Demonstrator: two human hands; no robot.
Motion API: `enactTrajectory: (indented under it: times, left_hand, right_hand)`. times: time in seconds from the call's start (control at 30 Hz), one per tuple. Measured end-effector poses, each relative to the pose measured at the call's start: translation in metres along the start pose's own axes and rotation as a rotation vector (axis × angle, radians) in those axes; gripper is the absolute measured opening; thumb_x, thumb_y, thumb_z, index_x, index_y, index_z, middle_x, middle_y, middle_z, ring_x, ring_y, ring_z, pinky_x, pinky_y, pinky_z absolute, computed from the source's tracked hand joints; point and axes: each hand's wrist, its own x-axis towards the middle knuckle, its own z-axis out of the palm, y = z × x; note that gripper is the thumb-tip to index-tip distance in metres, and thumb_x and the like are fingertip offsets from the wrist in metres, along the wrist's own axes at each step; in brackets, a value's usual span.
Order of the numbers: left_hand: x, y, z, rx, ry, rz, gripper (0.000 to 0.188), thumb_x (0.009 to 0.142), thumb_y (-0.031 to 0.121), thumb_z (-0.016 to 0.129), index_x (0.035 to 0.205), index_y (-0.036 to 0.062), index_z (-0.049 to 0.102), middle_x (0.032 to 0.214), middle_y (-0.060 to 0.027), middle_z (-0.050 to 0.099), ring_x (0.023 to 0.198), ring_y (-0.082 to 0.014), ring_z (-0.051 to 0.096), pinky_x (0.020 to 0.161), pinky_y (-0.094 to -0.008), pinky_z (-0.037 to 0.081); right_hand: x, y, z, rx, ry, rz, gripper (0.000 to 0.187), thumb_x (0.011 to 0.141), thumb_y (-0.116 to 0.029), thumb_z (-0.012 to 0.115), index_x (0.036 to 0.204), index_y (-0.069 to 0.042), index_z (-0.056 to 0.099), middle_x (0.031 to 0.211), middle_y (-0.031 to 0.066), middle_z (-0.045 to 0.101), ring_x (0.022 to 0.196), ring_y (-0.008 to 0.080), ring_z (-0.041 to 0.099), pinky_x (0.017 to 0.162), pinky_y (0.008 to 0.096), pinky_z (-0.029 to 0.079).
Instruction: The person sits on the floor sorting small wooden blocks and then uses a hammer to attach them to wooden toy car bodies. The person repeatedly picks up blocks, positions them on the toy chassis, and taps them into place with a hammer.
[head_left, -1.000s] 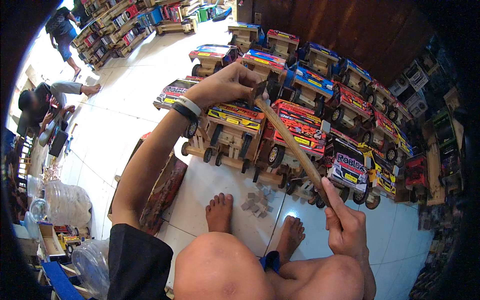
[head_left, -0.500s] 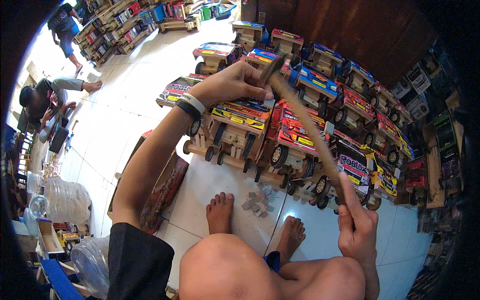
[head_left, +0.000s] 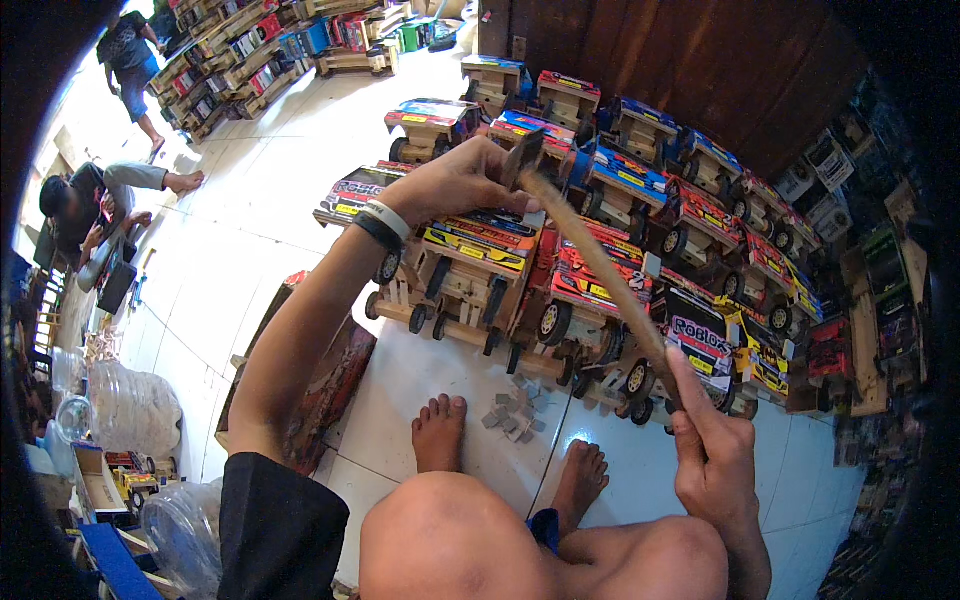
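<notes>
My right hand (head_left: pixel 715 455) is closed round the lower end of a hammer's wooden handle (head_left: pixel 605 270), index finger laid along it. The dark hammer head (head_left: pixel 524 158) is up beside the fingers of my left hand (head_left: pixel 455 185), partly covering them. That left hand is closed in a pinch above a wooden toy truck (head_left: pixel 480 245) with an orange and yellow front. A small pale edge shows by its thumb tip, too little to name. To the right stand a red-fronted toy truck (head_left: pixel 598 280) and a black and pink one (head_left: pixel 700 335).
Several more toy trucks (head_left: pixel 630 170) stand in rows toward the brown wooden wall (head_left: pixel 660 45). Small grey square pieces (head_left: pixel 515 412) lie on the tiles before my feet. A wooden box (head_left: pixel 330 380) is under my left arm. Two other people (head_left: pixel 85 215) are at the far left.
The hammer head and my left hand have shifted slightly left and down. My right hand keeps its hold on the handle, nearly in place.
</notes>
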Motion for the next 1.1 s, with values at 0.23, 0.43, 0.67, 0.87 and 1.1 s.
enactTrajectory:
  times: [0.23,0.43,0.67,0.87,1.1]
  left_hand:
    - [-0.001,0.019,0.004,0.076,0.019,-0.114,0.024,0.095,0.025,0.082,0.103,0.0024,0.081,0.097,-0.0048,0.079,0.087,-0.0096,0.068,0.076,-0.0275,0.054]
    - [-0.041,0.049,0.034,0.492,0.497,0.25,0.019,0.097,0.015,0.075,0.107,-0.0012,0.078,0.094,-0.0128,0.079,0.081,-0.0175,0.073,0.074,-0.0329,0.057]
    - [-0.184,0.035,0.154,-0.108,0.299,-0.347,0.011,0.096,0.007,0.074,0.1,-0.0016,0.079,0.088,-0.01,0.079,0.072,-0.0117,0.069,0.065,-0.0251,0.052]
    - [-0.209,-0.081,0.251,0.449,0.195,-0.357,0.028,0.084,0.015,0.082,0.11,0.0054,0.076,0.109,-0.014,0.077,0.098,-0.0359,0.072,0.082,-0.0421,0.056]
    - [-0.201,-0.094,0.258,0.348,0.144,-0.375,0.031,0.083,0.013,0.083,0.112,0.0045,0.075,0.111,-0.0132,0.076,0.1,-0.038,0.071,0.088,-0.0426,0.057]
  right_hand:
    - [0.005,-0.002,-0.016,-0.018,-0.084,-0.013,0.068,0.096,0.002,0.063,0.159,-0.017,0.05,0.077,0.0221,0.068,0.065,0.0372,0.068,0.063,0.0451,0.053]
    - [-0.007,0.005,-0.022,0.039,0.118,0.099,0.058,0.102,-0.005,0.06,0.159,-0.012,0.051,0.106,0.0192,0.078,0.056,0.0195,0.057,0.056,0.0359,0.049]
    - [-0.014,0.03,-0.012,0.159,0.274,0.118,0.056,0.112,-0.026,0.046,0.165,-0.008,0.039,0.068,0.0,0.055,0.054,0.0062,0.042,0.05,0.0258,0.034]
    - [-0.008,0.029,-0.008,0.155,0.274,0.096,0.058,0.113,-0.028,0.044,0.166,-0.006,0.036,0.093,0.0047,0.067,0.057,0.0037,0.042,0.049,0.0229,0.033]
    - [-0.006,0.025,-0.002,0.138,0.25,0.059,0.057,0.113,-0.027,0.044,0.165,-0.005,0.037,0.135,0.0094,0.068,0.057,0.0031,0.043,0.049,0.0217,0.034]
